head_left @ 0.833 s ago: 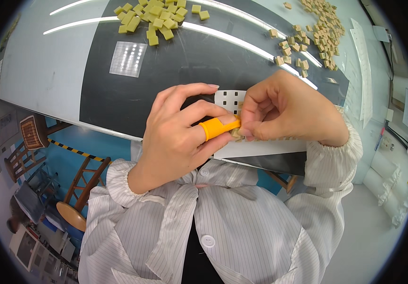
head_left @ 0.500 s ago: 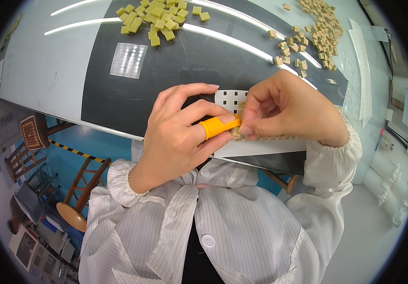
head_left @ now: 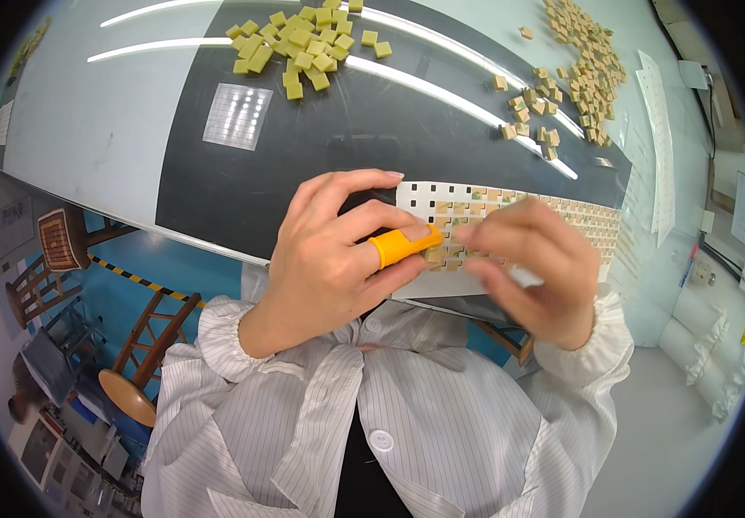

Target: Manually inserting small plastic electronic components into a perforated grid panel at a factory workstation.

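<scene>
A white sheet (head_left: 424, 188) with rows of small square holes lies before me, most of them in view filled with small tan pieces. My left hand (head_left: 329, 250) rests at its left end, an orange finger sleeve (head_left: 400, 245) on one finger. The sleeved fingertip and the thumb are closed on a small tan block (head_left: 434, 254) at the sheet's edge, partly hidden by them. Over the sheet's middle, my right hand (head_left: 541, 268) is blurred by motion, thumb and fingers apart, with nothing visible between them.
Yellow-green square blocks (head_left: 303, 41) lie heaped at the far left of the dark mat (head_left: 329, 129). Beside them is a clear gridded square (head_left: 237, 116). Many small tan blocks (head_left: 593, 69) are scattered at the far right, near a long white strip (head_left: 656, 129). Wooden chairs stand below the table's left edge.
My right hand has let go at the left fingertips and drawn back toward the right and nearer me, uncovering the filled rows. My left hand stays nearly in place. The view has shifted slightly.
</scene>
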Demonstrator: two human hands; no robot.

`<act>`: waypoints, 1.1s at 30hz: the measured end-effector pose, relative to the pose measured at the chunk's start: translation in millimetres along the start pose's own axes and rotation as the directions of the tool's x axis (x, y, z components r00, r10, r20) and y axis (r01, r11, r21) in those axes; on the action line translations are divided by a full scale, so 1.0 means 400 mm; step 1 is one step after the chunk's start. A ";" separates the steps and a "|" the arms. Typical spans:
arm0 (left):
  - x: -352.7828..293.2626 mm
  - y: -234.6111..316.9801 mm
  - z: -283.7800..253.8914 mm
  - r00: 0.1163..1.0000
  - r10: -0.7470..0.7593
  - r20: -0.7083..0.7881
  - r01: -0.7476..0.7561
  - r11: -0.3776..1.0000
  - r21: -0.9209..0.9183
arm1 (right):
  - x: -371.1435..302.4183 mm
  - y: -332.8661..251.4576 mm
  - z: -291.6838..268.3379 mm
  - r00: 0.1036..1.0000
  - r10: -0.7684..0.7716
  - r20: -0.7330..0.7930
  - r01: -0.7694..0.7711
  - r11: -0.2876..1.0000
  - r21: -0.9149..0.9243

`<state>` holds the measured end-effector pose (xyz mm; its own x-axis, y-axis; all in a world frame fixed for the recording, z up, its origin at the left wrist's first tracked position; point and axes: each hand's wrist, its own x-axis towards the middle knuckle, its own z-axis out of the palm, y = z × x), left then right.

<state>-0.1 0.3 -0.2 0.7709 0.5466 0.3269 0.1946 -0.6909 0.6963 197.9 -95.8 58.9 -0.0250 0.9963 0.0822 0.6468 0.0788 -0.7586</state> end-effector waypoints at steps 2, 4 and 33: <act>-0.001 -0.001 -0.001 1.000 -0.008 -0.016 0.008 1.000 0.007 | -0.017 0.005 0.025 0.964 -0.265 0.029 0.266 0.949 -0.167; 0.003 0.001 0.001 1.000 -0.002 -0.020 0.002 1.000 0.005 | -0.041 0.021 0.050 0.958 -0.286 0.021 0.283 0.934 -0.219; -0.008 0.005 0.002 0.999 -0.032 0.027 0.031 0.998 0.057 | -0.025 0.019 0.051 0.889 0.109 -0.444 -0.237 0.941 -0.244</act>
<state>-1.4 -3.2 -0.4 0.7806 0.5554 0.2867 0.2523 -0.6996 0.6685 187.6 -104.3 39.1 0.3865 0.8796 0.2774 0.7999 -0.1700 -0.5755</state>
